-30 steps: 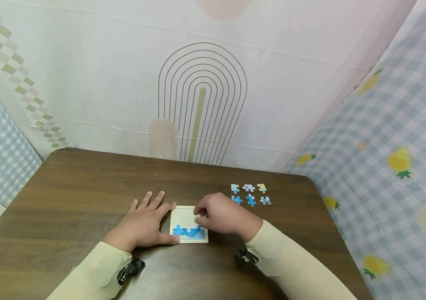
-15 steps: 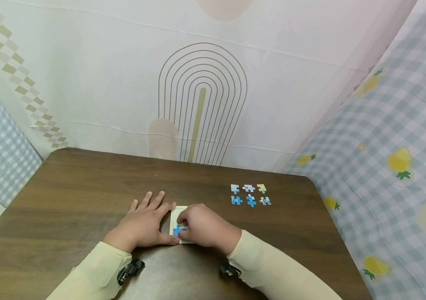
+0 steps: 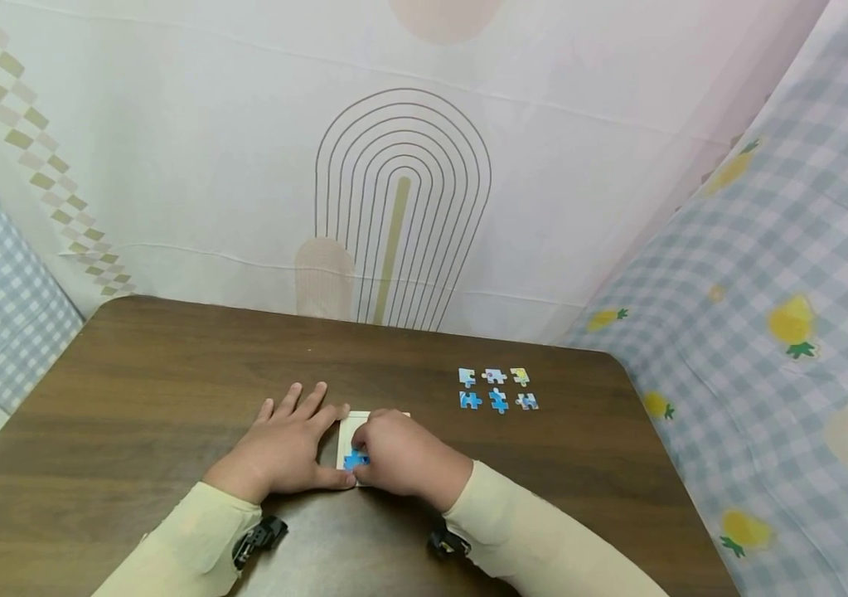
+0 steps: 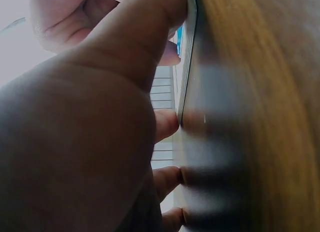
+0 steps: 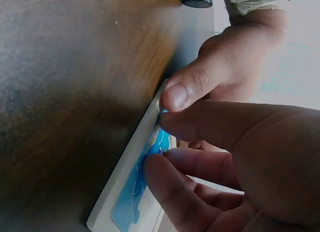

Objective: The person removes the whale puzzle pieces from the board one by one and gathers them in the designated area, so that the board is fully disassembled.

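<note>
A small cream puzzle tray [image 3: 346,424] lies on the table with blue jigsaw pieces [image 3: 354,461] along its near side. My left hand [image 3: 277,452] rests spread on the tabletop at the tray's left. Its thumb [image 5: 178,96] presses the near left corner, and its index fingertip is at the far left corner. Over the tray, my right hand [image 3: 410,456] touches the fitted blue pieces with thumb [image 5: 172,124] and fingertips [image 5: 154,164] apart. No loose piece shows between them. The right hand hides the tray's right part in the head view.
Several loose jigsaw pieces lie in two rows at the back right, among them a blue piece [image 3: 498,401] and a yellowish piece [image 3: 520,376]. Behind the brown table [image 3: 192,356] hangs a patterned cloth [image 3: 244,166].
My right hand has moved left and nearer across the tray, from its right part to the blue pieces near the left thumb. The left hand has stayed in place.
</note>
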Motion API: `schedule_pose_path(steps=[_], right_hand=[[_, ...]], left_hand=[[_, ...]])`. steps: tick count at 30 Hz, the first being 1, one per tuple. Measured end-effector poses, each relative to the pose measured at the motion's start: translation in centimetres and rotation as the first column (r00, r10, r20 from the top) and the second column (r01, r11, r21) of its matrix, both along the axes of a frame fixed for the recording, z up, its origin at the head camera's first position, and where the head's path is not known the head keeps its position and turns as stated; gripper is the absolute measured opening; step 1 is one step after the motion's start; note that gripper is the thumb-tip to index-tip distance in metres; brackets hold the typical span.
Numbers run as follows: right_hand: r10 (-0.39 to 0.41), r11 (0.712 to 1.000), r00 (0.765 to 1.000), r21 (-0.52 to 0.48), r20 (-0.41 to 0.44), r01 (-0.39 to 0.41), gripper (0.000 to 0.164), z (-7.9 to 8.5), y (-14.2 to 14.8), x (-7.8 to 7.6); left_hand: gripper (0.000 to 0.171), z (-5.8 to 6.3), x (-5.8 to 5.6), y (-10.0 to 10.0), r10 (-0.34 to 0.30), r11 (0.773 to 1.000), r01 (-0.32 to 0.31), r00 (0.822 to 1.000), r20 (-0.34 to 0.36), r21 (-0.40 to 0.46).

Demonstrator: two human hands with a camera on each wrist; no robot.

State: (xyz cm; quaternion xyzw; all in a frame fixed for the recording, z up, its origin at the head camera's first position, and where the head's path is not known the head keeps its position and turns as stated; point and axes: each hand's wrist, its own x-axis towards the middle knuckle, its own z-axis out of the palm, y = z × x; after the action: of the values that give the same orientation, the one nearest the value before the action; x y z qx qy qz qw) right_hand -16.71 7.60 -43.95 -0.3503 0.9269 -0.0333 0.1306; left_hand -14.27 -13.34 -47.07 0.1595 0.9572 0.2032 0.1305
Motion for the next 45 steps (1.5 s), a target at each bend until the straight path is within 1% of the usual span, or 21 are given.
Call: schedule_pose_path(steps=[3, 10, 16, 18, 22, 26, 30, 34, 40, 45], right_hand=[[-0.008, 1.000, 1.000, 0.005, 0.009, 0.008, 0.020, 0.1, 0.0, 0.0], [0.001, 1.000, 1.000, -0.001, 0.007, -0.001, 0.016, 0.2, -0.1, 0.2], [-0.019, 1.000, 1.000, 0.008, -0.005, 0.019, 0.021, 0.3, -0.5, 0.4], [-0.032, 0.999, 0.999, -0.005, -0.006, 0.032, 0.022, 0.3, -0.5, 0.5], [-0.046, 0.996, 0.999, -0.073, -0.010, 0.046, 0.025, -0.1, -0.2, 0.7], [-0.049, 0.986, 0.999, -0.162, -0.010, 0.047, 0.023, -0.7, 0.3, 1.1], [-0.052, 0.973, 0.998, -0.226, -0.029, 0.044, 0.019, -1.2, 0.7, 1.8], [-0.052, 0.960, 0.998, -0.276, -0.039, 0.039, 0.010, -1.7, 1.2, 2.2], [-0.044, 0.933, 0.998, -0.357, 0.039, 0.055, 0.012, -1.9, 1.8, 2.3], [-0.022, 0.917, 0.994, -0.393, 0.104, 0.062, 0.013, -1.8, 2.4, 2.2]], left_hand=[[0.113, 0.0, 0.0, 0.1, -0.001, 1.000, 0.001, 1.000, -0.005, 0.004], [0.113, 0.1, 0.1, 0.1, -0.004, 1.000, 0.004, 1.000, -0.018, 0.008], [0.114, 0.2, 0.0, 0.1, -0.008, 1.000, 0.008, 1.000, -0.020, 0.003], [0.113, 0.2, 0.0, 0.0, -0.008, 1.000, 0.008, 1.000, -0.020, 0.003], [0.113, 0.2, 0.0, 0.0, -0.005, 1.000, 0.005, 1.000, -0.016, 0.007], [0.114, 0.2, 0.0, 0.0, -0.004, 1.000, 0.004, 1.000, -0.004, 0.009], [0.115, 0.1, -0.1, 0.0, -0.007, 1.000, 0.007, 1.000, 0.002, 0.013], [0.115, 0.0, 0.0, 0.0, -0.004, 1.000, 0.004, 1.000, -0.006, 0.009], [0.115, 0.0, 0.1, 0.1, -0.002, 1.000, 0.002, 1.000, -0.019, 0.002], [0.115, 0.0, 0.0, 0.1, -0.005, 1.000, 0.005, 1.000, -0.016, -0.001]])
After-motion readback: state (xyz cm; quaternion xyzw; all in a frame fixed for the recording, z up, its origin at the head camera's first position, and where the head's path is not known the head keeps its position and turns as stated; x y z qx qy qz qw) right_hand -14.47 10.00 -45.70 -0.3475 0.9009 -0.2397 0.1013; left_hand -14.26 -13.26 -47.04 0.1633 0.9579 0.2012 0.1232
